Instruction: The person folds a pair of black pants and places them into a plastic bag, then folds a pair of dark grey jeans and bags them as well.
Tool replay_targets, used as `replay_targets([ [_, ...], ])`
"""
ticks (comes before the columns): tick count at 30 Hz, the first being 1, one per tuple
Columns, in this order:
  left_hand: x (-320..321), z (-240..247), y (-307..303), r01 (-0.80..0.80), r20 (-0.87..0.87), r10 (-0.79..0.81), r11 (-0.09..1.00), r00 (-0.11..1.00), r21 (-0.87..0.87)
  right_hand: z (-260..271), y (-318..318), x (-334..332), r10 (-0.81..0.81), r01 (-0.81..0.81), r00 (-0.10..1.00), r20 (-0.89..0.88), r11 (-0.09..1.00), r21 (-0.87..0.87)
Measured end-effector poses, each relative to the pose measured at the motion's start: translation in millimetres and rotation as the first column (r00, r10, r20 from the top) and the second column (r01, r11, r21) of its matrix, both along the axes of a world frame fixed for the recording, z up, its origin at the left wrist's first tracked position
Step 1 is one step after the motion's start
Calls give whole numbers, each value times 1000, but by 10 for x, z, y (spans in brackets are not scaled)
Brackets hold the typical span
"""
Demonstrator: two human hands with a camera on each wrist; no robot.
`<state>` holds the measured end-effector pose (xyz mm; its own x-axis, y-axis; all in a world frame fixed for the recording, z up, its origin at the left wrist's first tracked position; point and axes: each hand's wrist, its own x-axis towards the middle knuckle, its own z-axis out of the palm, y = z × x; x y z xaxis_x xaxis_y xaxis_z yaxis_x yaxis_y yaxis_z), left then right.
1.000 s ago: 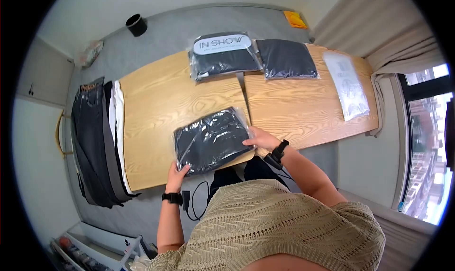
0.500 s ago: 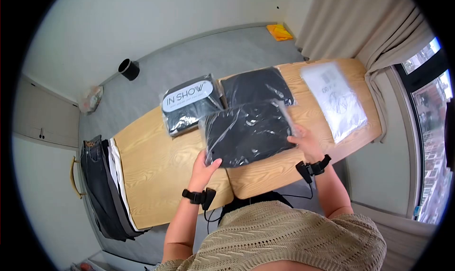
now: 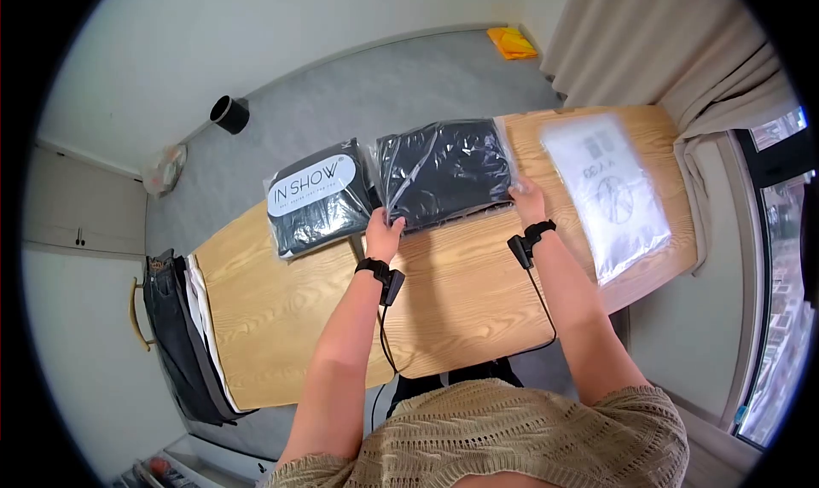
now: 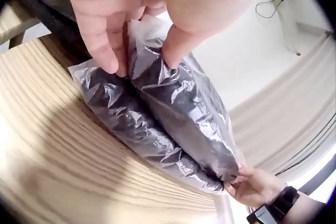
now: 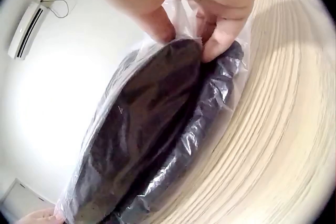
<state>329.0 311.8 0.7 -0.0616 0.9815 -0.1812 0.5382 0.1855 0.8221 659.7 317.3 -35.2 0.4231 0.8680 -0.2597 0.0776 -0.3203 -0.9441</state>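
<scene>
A dark folded garment in a clear plastic bag [image 3: 448, 168] lies over a second bagged dark garment [image 4: 131, 121], which it mostly covers in the head view. At its near left corner, my left hand [image 3: 382, 236] pinches the upper package between thumb and fingers. My right hand [image 3: 529, 202] grips the plastic at the right end; the right wrist view shows the bag's edge bunched between thumb and fingers. Both wrist views show the two packages stacked, the lower one [image 5: 178, 163] against the wooden table [image 3: 478, 292].
Left of the stack lies a bagged dark package with a white "IN SHOW" label [image 3: 316, 202]. Flat printed plastic bags [image 3: 610, 189] lie to the right. Dark and white trousers [image 3: 183, 334] hang over the table's left end. A seam divides the tabletop.
Both hands have carried the bagged garment from the table's near edge forward and right, onto the package at the back. The head view has shifted.
</scene>
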Motion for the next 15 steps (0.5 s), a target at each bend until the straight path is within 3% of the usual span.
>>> replay_targets([
  [2, 0, 126, -67, 3, 16, -3, 1000, 1000, -27, 49, -52, -70, -61, 50, 995, 76, 989, 138],
  [4, -92, 117, -168, 4, 34, -2, 999, 999, -48, 113, -129, -80, -104, 87, 983, 149, 989, 121],
  [6, -247, 2, -320, 29, 3, -30, 993, 1000, 111, 165, -210, -31, -138, 114, 964, 226, 987, 115],
  [8, -382, 328, -625, 21, 86, -34, 989, 996, 146, 137, -381, 32, -95, 73, 971, 220, 992, 105],
  [10, -697, 499, -920, 76, -90, -62, 985, 994, 157, 324, -700, -195, -172, 95, 945, 278, 958, 270],
  [12, -1072, 619, -1264, 35, -173, 9, 967, 985, 251, 548, -985, -394, -73, -20, 954, 291, 952, 304],
  [14, -1499, 767, -1644, 48, -344, 52, 960, 937, 275, 670, -1206, -611, 35, -72, 955, 293, 991, 116],
  [15, -1748, 739, -1838, 9, -385, 136, 936, 913, 352, 664, -1301, -798, 14, -61, 970, 242, 980, 189],
])
